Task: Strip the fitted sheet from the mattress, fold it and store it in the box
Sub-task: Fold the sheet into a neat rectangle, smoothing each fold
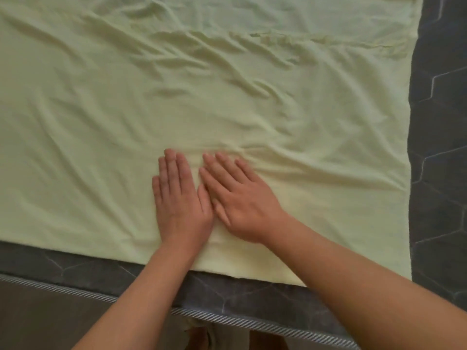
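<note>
Pale green fitted sheet (pixel 202 97), wrinkled, spread flat on mattress (pixel 442 122)

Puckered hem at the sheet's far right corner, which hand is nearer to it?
Right. The right hand lies flat on the sheet, well short of the puckered hem; the left hand lies beside it, farther left.
</note>
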